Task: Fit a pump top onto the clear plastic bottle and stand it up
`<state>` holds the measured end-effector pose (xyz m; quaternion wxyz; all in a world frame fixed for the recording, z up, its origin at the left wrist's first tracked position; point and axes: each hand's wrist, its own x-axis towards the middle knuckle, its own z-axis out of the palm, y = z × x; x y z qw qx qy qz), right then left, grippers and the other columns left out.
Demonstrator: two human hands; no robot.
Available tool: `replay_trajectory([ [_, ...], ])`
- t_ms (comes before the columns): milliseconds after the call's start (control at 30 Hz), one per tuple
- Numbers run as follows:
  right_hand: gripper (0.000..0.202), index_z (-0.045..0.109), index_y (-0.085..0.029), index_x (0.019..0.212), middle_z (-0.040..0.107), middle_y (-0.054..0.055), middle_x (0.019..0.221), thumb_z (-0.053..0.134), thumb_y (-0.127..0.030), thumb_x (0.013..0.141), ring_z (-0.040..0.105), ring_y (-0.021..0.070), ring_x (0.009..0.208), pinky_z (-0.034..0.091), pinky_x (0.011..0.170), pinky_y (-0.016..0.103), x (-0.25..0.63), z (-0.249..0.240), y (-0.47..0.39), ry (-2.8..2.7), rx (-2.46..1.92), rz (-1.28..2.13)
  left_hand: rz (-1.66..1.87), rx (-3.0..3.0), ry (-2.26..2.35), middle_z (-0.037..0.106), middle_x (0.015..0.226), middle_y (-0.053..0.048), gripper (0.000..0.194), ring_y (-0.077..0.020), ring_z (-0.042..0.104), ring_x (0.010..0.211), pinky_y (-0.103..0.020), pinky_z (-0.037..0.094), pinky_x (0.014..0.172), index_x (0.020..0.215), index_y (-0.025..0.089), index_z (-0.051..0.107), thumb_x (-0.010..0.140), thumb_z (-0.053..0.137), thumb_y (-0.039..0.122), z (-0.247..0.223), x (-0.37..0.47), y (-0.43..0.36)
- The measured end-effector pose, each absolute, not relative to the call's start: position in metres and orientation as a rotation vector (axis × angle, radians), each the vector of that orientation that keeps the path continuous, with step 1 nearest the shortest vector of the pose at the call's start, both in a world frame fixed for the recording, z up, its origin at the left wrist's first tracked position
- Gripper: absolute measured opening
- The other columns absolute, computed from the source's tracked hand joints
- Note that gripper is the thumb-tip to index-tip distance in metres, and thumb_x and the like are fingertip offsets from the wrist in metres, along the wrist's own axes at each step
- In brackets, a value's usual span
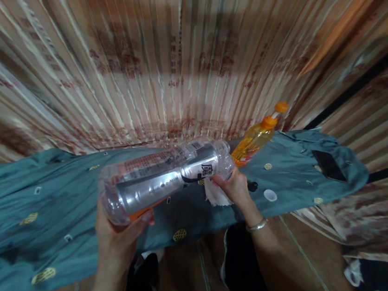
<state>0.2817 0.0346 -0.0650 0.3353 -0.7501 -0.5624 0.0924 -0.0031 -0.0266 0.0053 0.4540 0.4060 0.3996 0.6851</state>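
Note:
A large clear plastic bottle (156, 185) with a silver wrap-around label lies nearly level in the air, its neck to the right. My left hand (120, 235) is wrapped round its base from below. At the neck, the fingers of my right hand (233, 185) grip the bottle; they are partly hidden behind it. Just beyond the right hand stands a bottle of orange-yellow liquid (252, 141) with an orange top. Under the right hand is a white tissue (216, 194). A small white round lid (270, 195) and a small black object (252, 186) lie to its right.
A teal cloth with yellow patterns (69, 216) covers the long narrow table. At the right end lies a black phone (328, 165). A pleated, printed curtain (172, 73) hangs directly behind the table. Tiled floor (307, 249) shows below the front edge.

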Motion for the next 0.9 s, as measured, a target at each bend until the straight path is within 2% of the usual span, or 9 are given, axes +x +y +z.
replay_trajectory([
  [467, 0.083, 0.061, -0.014, 0.127, 0.079, 0.016, 0.103, 0.075, -0.072, 0.069, 0.075, 0.0357, 0.095, 0.058, 0.078, 0.042, 0.286, -0.069, 0.034, -1.473, -1.876, 0.298, 1.704, 0.887, 1.081, 0.069, 0.104, -0.004, 0.080, -0.0141, 0.064, 0.053, -0.025, 0.050, 0.038, 0.114, 0.025, 0.066, 0.042, 0.100, 0.030, 0.012, 0.006, -0.029],
  [667, 0.083, 0.059, -0.016, 0.130, 0.078, 0.016, 0.107, 0.075, -0.069, 0.070, 0.075, 0.0367, 0.097, 0.058, 0.078, 0.042, 0.285, -0.067, 0.031, -1.467, -1.856, 0.340, 1.716, 0.841, 1.055, 0.068, 0.080, 0.001, 0.084, -0.0147, 0.061, 0.046, -0.024, 0.048, 0.035, 0.113, 0.022, 0.064, 0.038, 0.101, 0.032, 0.018, 0.011, -0.027],
  [900, 0.080, 0.057, -0.015, 0.132, 0.078, 0.016, 0.107, 0.073, -0.065, 0.072, 0.075, 0.0361, 0.098, 0.059, 0.080, 0.043, 0.286, -0.067, 0.030, -1.486, -1.844, 0.356, 1.699, 0.827, 1.051, 0.069, 0.073, 0.003, 0.082, -0.0159, 0.063, 0.047, -0.022, 0.049, 0.037, 0.111, 0.022, 0.063, 0.038, 0.100, 0.030, 0.015, 0.009, -0.026],
])
